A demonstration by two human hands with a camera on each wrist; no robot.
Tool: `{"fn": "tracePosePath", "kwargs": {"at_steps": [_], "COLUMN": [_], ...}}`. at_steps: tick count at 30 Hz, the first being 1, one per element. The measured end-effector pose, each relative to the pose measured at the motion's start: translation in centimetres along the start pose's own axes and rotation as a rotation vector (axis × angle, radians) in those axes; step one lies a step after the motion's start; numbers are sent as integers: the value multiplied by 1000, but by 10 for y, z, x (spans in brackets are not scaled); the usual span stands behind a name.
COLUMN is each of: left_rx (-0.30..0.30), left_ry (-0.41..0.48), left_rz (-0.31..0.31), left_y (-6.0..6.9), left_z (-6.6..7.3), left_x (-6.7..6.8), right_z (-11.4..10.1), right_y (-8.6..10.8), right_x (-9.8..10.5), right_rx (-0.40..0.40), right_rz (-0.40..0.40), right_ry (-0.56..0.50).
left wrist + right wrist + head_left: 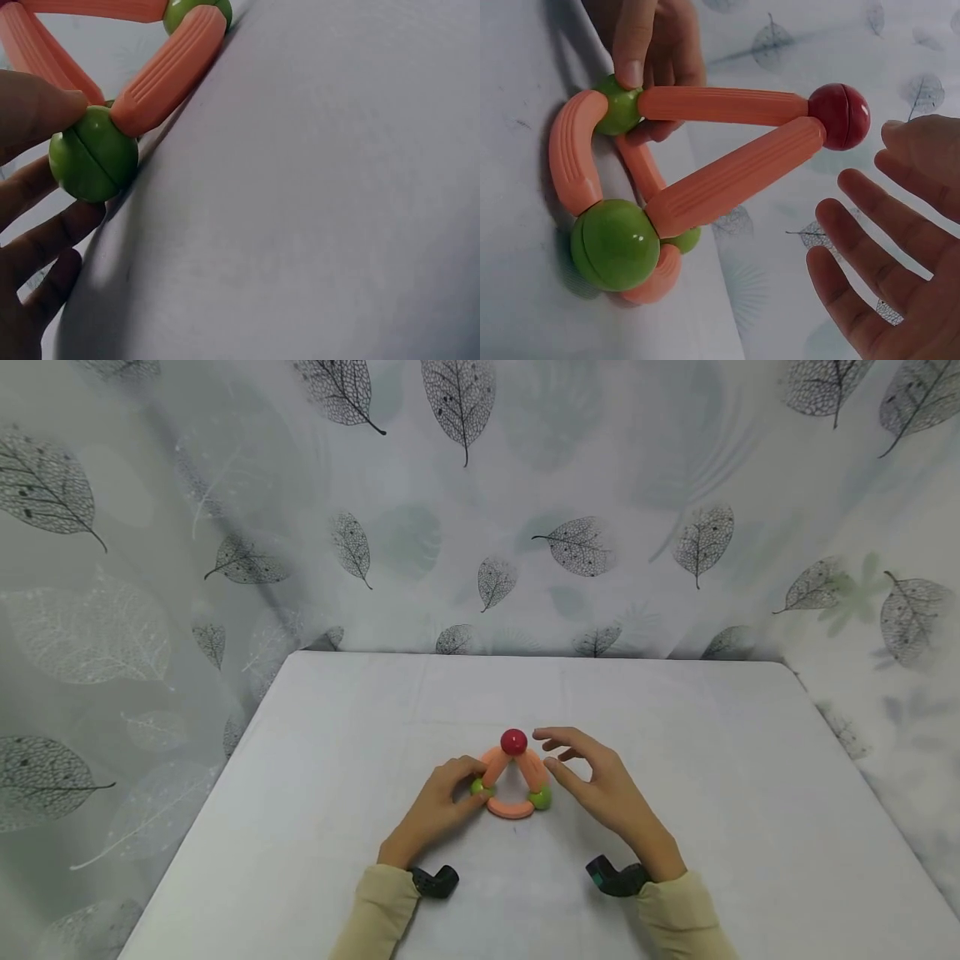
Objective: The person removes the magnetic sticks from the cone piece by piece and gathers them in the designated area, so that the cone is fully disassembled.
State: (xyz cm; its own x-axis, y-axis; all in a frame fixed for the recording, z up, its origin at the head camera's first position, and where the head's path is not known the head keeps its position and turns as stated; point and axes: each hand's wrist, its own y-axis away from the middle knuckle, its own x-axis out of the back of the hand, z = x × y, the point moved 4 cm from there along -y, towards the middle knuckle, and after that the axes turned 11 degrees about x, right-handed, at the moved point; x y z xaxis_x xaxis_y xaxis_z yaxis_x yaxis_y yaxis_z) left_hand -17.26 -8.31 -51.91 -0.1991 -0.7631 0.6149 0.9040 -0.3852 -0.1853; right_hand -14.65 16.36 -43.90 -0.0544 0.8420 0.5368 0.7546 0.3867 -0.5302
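A small frame of orange rods and coloured balls stands in the middle of the table. Curved orange rods (574, 154) join green balls (615, 244) at its base. Straight orange rods (735, 176) slope up to a red ball (840, 116) at the top. My left hand (442, 797) pinches the left green ball (94, 154), thumb on one side and fingers on the other. On the other side, my right hand (603, 785) hovers beside the red ball, apart from it, fingers spread and holding nothing. Part of the base is hidden behind the front rods.
The white table (360, 710) extends around the frame on every side. Behind it and at the sides hangs a leaf-patterned cloth (450, 527). Dark wrist cameras (618, 877) sit on both wrists, close above the tabletop.
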Motion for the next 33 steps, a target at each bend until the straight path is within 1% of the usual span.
{"fn": "tracePosePath", "kwargs": {"at_steps": [5, 7, 8, 10, 13, 15, 17, 18, 21, 23, 26, 29, 33], "left_rx": [-1, 1, 10, 48, 106, 133, 150, 149, 151, 138, 126, 112, 99], "left_ry": [2, 4, 2, -1, -35, -50, -54, -49, 12, 54, 112, 142, 167], "left_rz": [-70, -107, -130, -183, -258, -291, -313, -323, -353, -374, -393, -388, -363], "left_y": [-2, -3, -4, -6, -11, -15, -19, -21, -29, -34, -39, -44, -47], "left_z": [9, 13, 15, 18, 27, 33, 40, 43, 51, 56, 59, 60, 61], "left_x": [-5, -7, -8, -8, -6, -4, -1, 1, 3, 4, 4, 2, -1], "right_z": [-3, -5, -5, -7, -9, -11, -12, -13, -14, -14, -14, -15, -16], "right_y": [-4, -6, -7, -8, -10, -11, -12, -13, -14, -15, -15, -15, -15], "right_x": [0, 1, 1, 2, 1, 1, 1, 0, 0, 0, 0, 0, 0], "right_rx": [17, 26, 29, 31, 21, 13, 12, 13, 19, 24, 30, 36, 45], "right_rz": [-27, -36, -42, -61, -101, -122, -137, -140, -140, -138, -136, -140, -133], "right_ry": [12, 20, 24, 32, 48, 58, 69, 76, 87, 94, 102, 108, 135]}}
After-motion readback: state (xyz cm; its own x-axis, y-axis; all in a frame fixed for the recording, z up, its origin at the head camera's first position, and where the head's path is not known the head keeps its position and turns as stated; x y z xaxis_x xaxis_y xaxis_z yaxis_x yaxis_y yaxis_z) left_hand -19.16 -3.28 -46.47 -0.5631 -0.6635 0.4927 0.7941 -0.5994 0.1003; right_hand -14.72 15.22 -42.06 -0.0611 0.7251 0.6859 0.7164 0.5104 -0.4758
